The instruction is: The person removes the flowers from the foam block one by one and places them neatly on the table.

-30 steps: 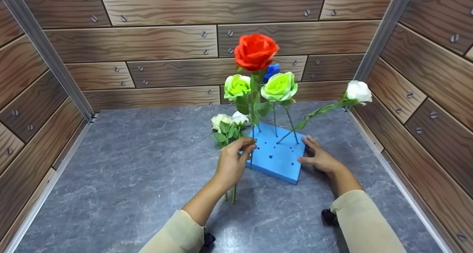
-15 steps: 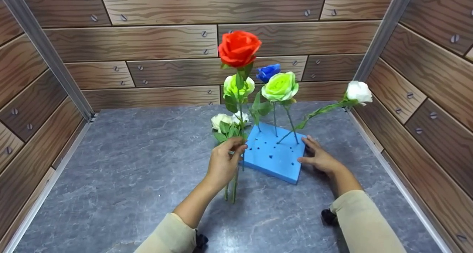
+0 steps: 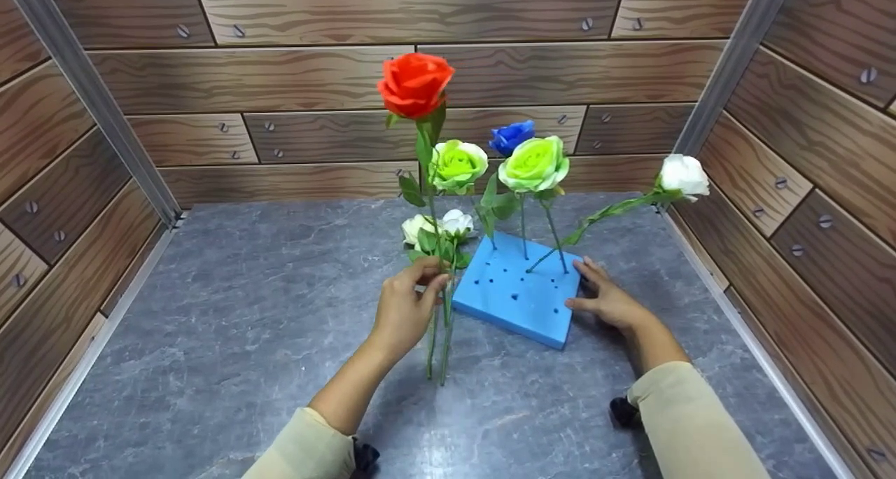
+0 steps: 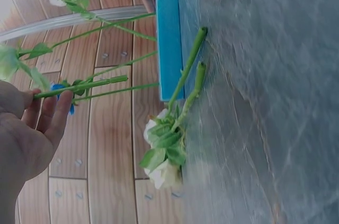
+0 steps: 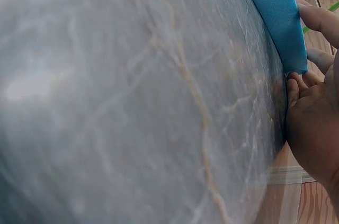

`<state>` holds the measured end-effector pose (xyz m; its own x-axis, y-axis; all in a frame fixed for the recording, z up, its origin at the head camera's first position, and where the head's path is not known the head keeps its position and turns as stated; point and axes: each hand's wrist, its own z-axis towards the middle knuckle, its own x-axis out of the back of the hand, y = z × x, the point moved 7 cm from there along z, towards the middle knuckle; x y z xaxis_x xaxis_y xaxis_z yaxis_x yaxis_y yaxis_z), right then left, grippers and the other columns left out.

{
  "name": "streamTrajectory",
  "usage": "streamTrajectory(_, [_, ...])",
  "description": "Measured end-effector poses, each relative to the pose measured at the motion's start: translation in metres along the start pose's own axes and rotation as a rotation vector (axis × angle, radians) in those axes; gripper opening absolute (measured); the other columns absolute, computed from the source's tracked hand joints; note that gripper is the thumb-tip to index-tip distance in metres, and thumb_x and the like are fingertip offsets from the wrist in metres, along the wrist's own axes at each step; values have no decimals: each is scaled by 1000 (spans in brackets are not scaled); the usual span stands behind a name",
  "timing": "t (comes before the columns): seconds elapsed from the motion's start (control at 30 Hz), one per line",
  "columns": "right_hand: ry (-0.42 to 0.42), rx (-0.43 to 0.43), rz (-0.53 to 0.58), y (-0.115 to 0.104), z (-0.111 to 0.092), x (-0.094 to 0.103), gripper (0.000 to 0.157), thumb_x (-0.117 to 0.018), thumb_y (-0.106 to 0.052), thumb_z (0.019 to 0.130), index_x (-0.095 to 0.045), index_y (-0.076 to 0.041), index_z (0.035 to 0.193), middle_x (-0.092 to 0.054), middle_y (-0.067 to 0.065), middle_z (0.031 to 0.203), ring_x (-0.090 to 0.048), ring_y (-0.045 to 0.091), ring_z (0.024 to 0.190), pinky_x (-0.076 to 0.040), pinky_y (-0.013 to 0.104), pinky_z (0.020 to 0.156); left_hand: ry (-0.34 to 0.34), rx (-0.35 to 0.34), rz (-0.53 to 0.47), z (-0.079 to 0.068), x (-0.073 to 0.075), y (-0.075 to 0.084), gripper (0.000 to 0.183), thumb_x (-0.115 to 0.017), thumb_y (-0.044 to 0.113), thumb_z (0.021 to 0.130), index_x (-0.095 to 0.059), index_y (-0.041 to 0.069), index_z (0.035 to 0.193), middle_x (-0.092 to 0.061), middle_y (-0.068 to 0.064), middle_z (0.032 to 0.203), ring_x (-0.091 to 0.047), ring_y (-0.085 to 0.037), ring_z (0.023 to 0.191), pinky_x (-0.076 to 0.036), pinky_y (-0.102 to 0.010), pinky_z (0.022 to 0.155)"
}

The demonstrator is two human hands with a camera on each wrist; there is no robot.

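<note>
My left hand (image 3: 406, 300) pinches the stem of a red rose (image 3: 416, 85), which stands nearly upright. In the left wrist view, the rose stem's cut end (image 4: 119, 79) hangs free in the air. A blue foam block (image 3: 514, 318) with several holes lies to the right of that hand. Two light green roses (image 3: 534, 164), a blue rose (image 3: 512, 137) and a leaning white rose (image 3: 683, 176) rise above the block; stems stick into it. My right hand (image 3: 610, 298) rests against the block's right edge, thumb and fingers spread, touching its side (image 5: 280, 23).
Behind my left hand, a cream rose (image 3: 418, 231) and a white rose (image 3: 458, 222) lie on the grey marbled table (image 3: 266, 339), stems toward me. Wood-patterned walls (image 3: 315, 136) with metal corner posts enclose the table at the back and sides.
My left hand has carried the red rose leftward, from the block's left edge to over the lying stems. The right hand and the block have stayed in place.
</note>
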<state>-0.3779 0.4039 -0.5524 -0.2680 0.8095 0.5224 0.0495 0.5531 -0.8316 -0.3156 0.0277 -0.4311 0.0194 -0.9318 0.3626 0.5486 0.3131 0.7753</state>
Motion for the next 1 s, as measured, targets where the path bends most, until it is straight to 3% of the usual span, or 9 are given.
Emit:
streamTrajectory(0.33, [-2,11,15,3,-1,1,103,-79,-23,101,-9,-7,174,17,22,181,17,53,166,-9,74,135,28,30,8,-2,13,-7,16,-71,5,104,-71,3,120,-81,-20,110,-81,-35,97,-68,-22,73])
streamTrajectory(0.67, [11,-4,-19,3,-2,2,104,-81,-33,99,-13,-11,175,14,17,183,26,47,165,3,76,134,59,69,60,-3,25,-15,17,-72,5,103,-72,6,120,-82,-19,111,-81,-32,95,-67,-21,71])
streamTrajectory(0.93, [-3,-10,28,2,-1,-1,104,-80,-25,101,-8,-8,175,17,22,181,3,55,166,-14,72,136,82,103,82,-6,33,-21,16,-73,4,102,-73,3,118,-82,-20,109,-80,-32,93,-67,-20,68])
streamTrajectory(1.0, [-1,-10,37,2,-1,-2,104,-79,-24,101,-8,-8,175,18,21,181,6,54,167,-12,71,136,85,118,86,-8,35,-24,16,-73,5,103,-73,4,118,-81,-21,109,-80,-32,92,-66,-20,67])
